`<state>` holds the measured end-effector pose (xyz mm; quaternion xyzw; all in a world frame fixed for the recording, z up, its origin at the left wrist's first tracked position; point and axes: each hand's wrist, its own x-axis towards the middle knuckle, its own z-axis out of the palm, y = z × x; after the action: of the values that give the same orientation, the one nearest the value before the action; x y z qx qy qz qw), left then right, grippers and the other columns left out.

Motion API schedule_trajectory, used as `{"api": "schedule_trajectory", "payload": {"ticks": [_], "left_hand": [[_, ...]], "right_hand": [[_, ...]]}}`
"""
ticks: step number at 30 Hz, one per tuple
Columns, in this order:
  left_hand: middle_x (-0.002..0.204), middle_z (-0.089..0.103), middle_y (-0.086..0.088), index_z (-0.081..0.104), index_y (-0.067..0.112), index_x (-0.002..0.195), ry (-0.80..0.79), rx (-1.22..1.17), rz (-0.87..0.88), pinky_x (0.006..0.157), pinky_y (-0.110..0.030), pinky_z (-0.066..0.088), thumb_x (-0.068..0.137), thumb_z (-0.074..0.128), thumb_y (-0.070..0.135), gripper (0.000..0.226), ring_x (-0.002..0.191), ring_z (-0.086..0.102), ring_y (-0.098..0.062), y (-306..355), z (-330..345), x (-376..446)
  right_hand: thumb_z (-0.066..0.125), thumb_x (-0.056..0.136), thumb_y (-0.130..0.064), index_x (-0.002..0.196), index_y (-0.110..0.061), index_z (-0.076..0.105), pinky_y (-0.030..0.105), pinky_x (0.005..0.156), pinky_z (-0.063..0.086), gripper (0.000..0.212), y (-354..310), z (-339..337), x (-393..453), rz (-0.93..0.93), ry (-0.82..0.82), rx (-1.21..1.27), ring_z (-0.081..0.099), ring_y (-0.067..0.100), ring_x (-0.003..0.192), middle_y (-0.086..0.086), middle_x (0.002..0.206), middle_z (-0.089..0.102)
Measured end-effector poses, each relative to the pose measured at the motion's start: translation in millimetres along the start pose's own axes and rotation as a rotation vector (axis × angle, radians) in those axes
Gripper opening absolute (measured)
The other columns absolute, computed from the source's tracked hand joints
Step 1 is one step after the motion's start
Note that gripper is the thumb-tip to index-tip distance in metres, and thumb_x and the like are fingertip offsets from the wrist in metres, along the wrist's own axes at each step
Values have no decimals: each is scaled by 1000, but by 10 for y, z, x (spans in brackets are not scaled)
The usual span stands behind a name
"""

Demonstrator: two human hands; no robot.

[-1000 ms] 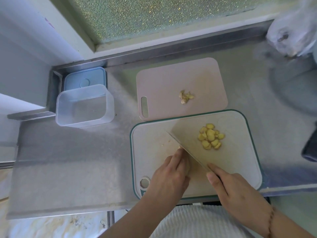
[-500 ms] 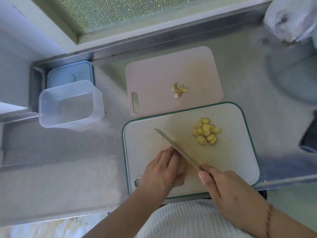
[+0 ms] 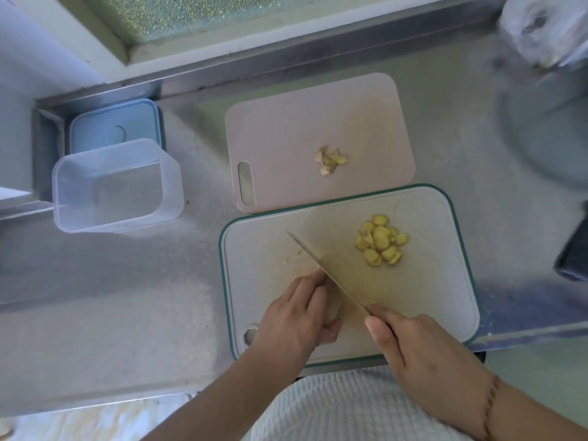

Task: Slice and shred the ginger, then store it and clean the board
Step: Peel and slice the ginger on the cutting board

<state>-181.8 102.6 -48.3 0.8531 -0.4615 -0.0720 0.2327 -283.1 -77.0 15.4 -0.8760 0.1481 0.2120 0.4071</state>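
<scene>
On the green-rimmed white cutting board (image 3: pixel 439 300) my left hand (image 3: pixel 296 319) curls over a piece of ginger (image 3: pixel 334 308), mostly hidden under the fingers. My right hand (image 3: pixel 423 354) grips the handle of a knife (image 3: pixel 324 268), whose blade runs diagonally up-left, its edge against the left fingertips. A pile of yellow ginger slices (image 3: pixel 380 241) lies on the board's upper right. Ginger peel scraps (image 3: pixel 329 160) sit on the pink board (image 3: pixel 286 128) behind.
A clear plastic container (image 3: pixel 114 186) stands open at the left on the steel counter (image 3: pixel 111 297), its blue lid (image 3: pixel 113 128) behind it. A plastic bag (image 3: pixel 544 30) lies at the back right. A dark object (image 3: pixel 572 256) sits at the right edge.
The knife blade went from lying tilted and broad over the board to edge-down beside my left fingers. The slices and both boards stay put; the view shifted slightly.
</scene>
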Motion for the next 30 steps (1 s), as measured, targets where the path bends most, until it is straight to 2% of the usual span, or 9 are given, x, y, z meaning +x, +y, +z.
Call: {"api": "schedule_trajectory", "payload": {"ticks": [3, 7, 10, 15, 17, 20, 23, 25, 30], "left_hand": [[110, 70, -12, 72, 0, 96, 5, 1, 11, 62, -29, 59, 79, 65, 31, 36, 94, 68, -21, 7, 0, 18], [110, 70, -12, 72, 0, 97, 3, 13, 5, 61, -28, 59, 78, 64, 33, 39, 96, 65, -19, 13, -7, 25], [111, 70, -13, 71, -1, 100, -1, 26, 7, 64, -27, 59, 77, 61, 36, 44, 98, 65, -20, 33, -34, 14], [110, 70, -13, 71, 0, 100, 21, 22, -34, 62, -28, 59, 75, 61, 36, 45, 99, 61, -19, 70, -18, 17], [112, 70, -14, 72, -1, 101, 21, 13, -40, 64, -28, 60, 77, 63, 35, 44, 97, 65, -20, 83, -20, 6], [116, 69, -13, 72, -1, 103, 19, 0, -34, 63, -29, 59, 79, 65, 33, 42, 96, 67, -21, 76, -32, -14], [116, 67, -11, 71, 0, 107, 20, -2, -22, 62, -29, 59, 80, 67, 33, 43, 97, 65, -19, 58, -39, -17], [114, 67, -10, 71, 1, 107, 25, 0, -13, 62, -27, 58, 80, 67, 33, 42, 96, 64, -18, 57, -37, -15], [111, 67, -10, 71, 1, 105, 20, 0, -20, 67, -21, 55, 78, 67, 33, 41, 96, 62, -17, 55, -22, -9]], "right_hand": [[2, 87, -68, 86, -30, 52, 27, 56, 45, 63, -54, 30, 85, 13, 3, -5, 55, 10, 56, -6, 58, 55], [8, 87, -63, 82, -32, 51, 21, 53, 40, 53, -107, 33, 141, 19, 33, -6, 54, 9, 55, -6, 57, 54], [14, 88, -62, 66, -30, 46, 19, 47, 34, 49, -50, -18, 181, 20, 93, 65, 55, 9, 53, -6, 48, 49], [22, 90, -57, 58, -29, 41, 20, 46, 34, 47, -19, -95, 195, 40, 177, 122, 50, 11, 49, -4, 44, 45], [22, 91, -58, 64, -29, 49, 19, 44, 31, 48, -46, -56, 117, 4, 150, 95, 51, 11, 50, -7, 48, 50], [17, 91, -60, 91, -25, 63, 17, 45, 30, 57, -91, -9, 29, -33, 110, 17, 55, 9, 55, -5, 46, 48], [13, 89, -62, 106, -26, 63, 22, 52, 42, 64, -106, -14, 4, -12, 104, -3, 58, 11, 57, -4, 55, 58], [9, 87, -64, 111, -28, 60, 28, 59, 48, 66, -114, -22, -11, -4, 91, -17, 59, 13, 59, -1, 61, 62], [5, 87, -66, 113, -28, 59, 33, 65, 51, 71, -126, -10, -21, 7, 99, -21, 61, 12, 62, -3, 66, 65]]}}
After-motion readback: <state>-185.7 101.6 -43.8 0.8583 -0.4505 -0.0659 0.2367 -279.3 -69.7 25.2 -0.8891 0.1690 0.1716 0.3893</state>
